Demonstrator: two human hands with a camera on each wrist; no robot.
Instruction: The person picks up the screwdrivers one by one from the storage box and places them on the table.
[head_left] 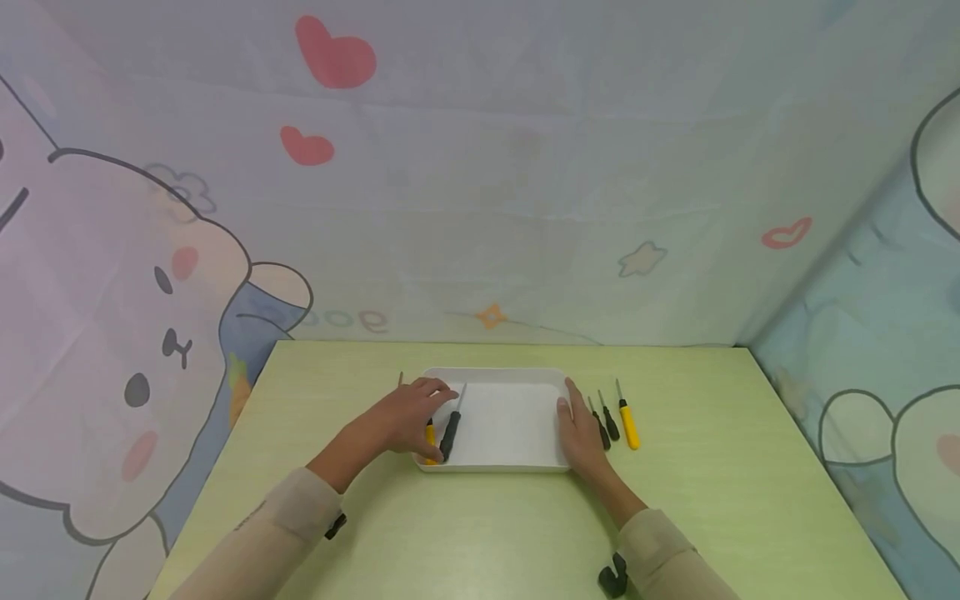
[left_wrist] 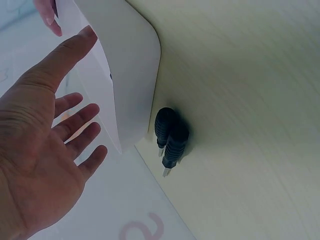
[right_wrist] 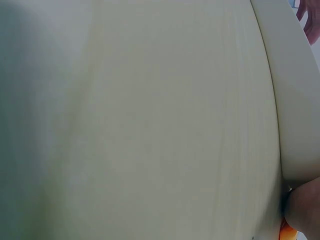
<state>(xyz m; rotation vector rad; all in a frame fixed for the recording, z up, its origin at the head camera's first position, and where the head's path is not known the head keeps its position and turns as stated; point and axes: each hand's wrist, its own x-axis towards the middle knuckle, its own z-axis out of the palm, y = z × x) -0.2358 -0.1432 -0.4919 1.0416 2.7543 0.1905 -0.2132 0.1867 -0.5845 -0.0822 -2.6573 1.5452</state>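
Observation:
My left hand [head_left: 408, 419] is spread over the left end of a white tray [head_left: 495, 469], thumb by the front rim and fingers towards the back. Below it in the tray lie a black-handled screwdriver [head_left: 450, 435] and a yellow-handled one [head_left: 430, 435], partly hidden by the hand. In the left wrist view the palm of the left hand [left_wrist: 45, 130] shows nothing in it, and the thumb reaches the tray wall [left_wrist: 132, 75]. My right hand [head_left: 583, 435] holds the tray's right edge, with its thumb at the rim and fingers along the outside.
Right of the tray lie two small black screwdrivers [head_left: 611, 423] and a larger yellow-handled screwdriver [head_left: 630, 429]. Two black-handled screwdrivers [left_wrist: 175, 145] lie on the table outside the tray's left end. A printed cloth [head_left: 525, 208] hangs behind the table.

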